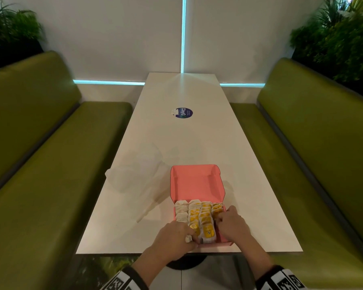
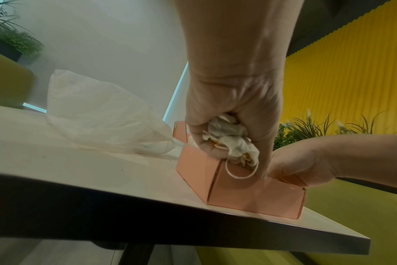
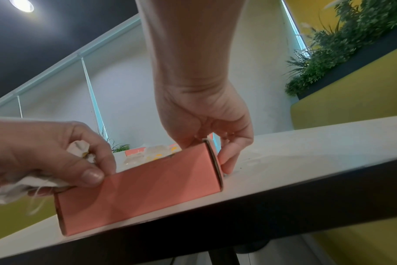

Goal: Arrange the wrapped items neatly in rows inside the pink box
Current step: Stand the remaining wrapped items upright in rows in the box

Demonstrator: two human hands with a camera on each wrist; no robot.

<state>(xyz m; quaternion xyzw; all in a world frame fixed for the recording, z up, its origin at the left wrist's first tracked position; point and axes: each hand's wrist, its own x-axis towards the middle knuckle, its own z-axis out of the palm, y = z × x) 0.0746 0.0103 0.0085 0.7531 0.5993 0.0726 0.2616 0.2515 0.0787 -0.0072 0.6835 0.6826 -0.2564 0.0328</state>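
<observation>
From the head view, the pink box [image 1: 197, 185] sat open at the near end of the white desk [image 1: 182, 139], rows of wrapped items [image 1: 199, 216] filling its near half, a clear plastic bag [image 1: 134, 174] just left of it. In the left wrist view, the left hand [image 2: 229, 114] hovered over the box's near left corner, fingers [image 2: 197, 136] clenched around a wad of crumpled white wrappers [image 2: 231, 141]. In the right wrist view, the right hand [image 3: 204, 118] gripped the box's right wall, thumb inside and fingers [image 3: 229, 157] outside.
</observation>
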